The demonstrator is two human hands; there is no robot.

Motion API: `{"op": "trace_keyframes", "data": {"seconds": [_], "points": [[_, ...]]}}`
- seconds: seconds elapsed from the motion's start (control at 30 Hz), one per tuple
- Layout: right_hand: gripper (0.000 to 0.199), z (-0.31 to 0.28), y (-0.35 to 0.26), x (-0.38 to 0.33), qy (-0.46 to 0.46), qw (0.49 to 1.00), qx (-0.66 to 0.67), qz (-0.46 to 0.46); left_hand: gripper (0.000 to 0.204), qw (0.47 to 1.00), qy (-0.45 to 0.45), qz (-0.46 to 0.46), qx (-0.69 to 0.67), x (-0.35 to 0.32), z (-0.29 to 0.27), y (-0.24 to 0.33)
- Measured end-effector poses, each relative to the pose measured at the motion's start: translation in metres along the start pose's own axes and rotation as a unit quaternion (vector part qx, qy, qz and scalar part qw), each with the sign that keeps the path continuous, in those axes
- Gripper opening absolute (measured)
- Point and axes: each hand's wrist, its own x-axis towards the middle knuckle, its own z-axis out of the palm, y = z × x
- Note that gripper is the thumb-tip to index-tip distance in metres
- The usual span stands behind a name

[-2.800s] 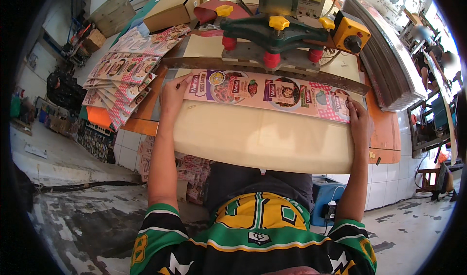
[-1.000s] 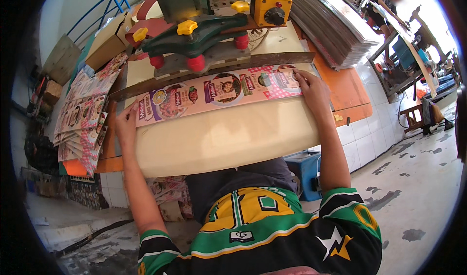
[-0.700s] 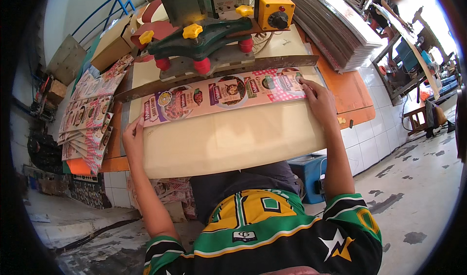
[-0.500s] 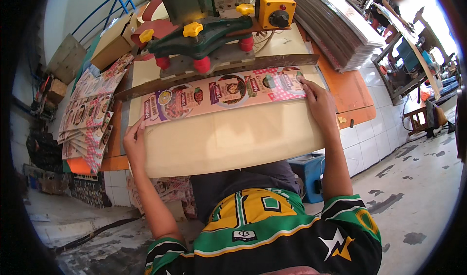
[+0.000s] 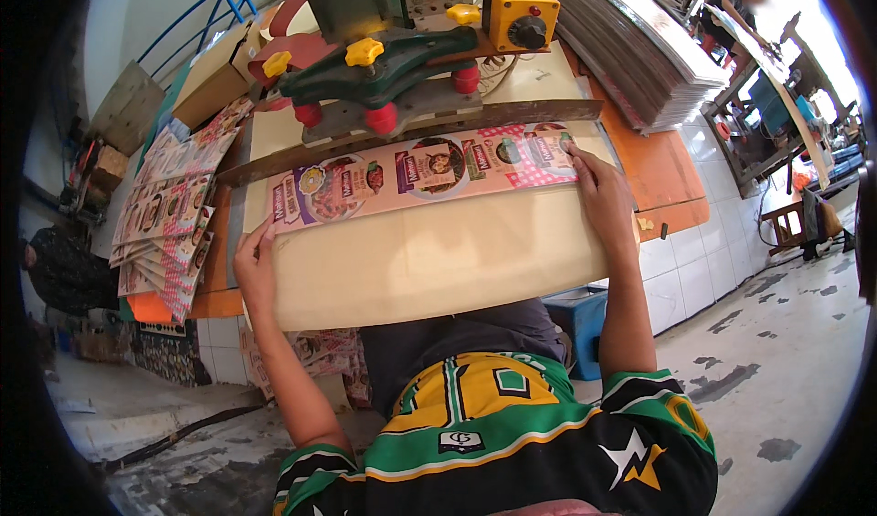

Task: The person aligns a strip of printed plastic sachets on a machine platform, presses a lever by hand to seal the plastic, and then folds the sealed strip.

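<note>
A long pink printed strip point(image 5: 429, 171) with food pictures lies across a cream sheet point(image 5: 438, 265) that bends down over the table's front edge. My left hand point(image 5: 256, 265) pinches the strip's left end between thumb and fingers. At the other end, my right hand point(image 5: 598, 187) is closed on the strip's right corner, thumb on top. Along the strip's far side runs a metal bar point(image 5: 411, 131). Above it stands a heat-press head point(image 5: 384, 68) with a dark green frame, yellow knobs and red feet.
A stack of printed sheets point(image 5: 169, 210) lies on the left of the orange table point(image 5: 662, 187), near a cardboard box point(image 5: 215, 78). A yellow control box point(image 5: 519, 18) and a tall pile of boards point(image 5: 630, 41) stand behind. A co-worker point(image 5: 735, 14) is far right.
The strip and both my hands stay nearly in place; the whole view shifts slightly. At the far left, a dark patterned shape has come into view lower beside the table.
</note>
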Motion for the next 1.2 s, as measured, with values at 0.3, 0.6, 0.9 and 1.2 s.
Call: {"op": "trace_keyframes", "data": {"seconds": [0.3, 0.6, 0.9, 1.2], "points": [[0.030, -0.0010, -0.0022, 0.0002, -0.011, 1.000, -0.006, 0.012, 0.029, 1.000, 0.008, -0.011, -0.003, -0.0006, 0.0024, 0.0033], [0.030, -0.0001, 0.0000, 0.0011, -0.011, 1.000, -0.011, 0.004, 0.029, 1.000, 0.004, -0.005, 0.010, 0.0007, 0.0017, -0.0008], [0.030, -0.0013, -0.0017, 0.0007, -0.009, 1.000, -0.014, 0.000, 0.028, 1.000, 0.008, -0.009, 0.002, 0.0004, 0.0024, 0.0025], [0.029, -0.0010, -0.0012, 0.0011, -0.007, 1.000, -0.015, -0.005, 0.029, 1.000, 0.009, -0.009, 0.004, -0.0007, 0.0021, 0.0038]]}}
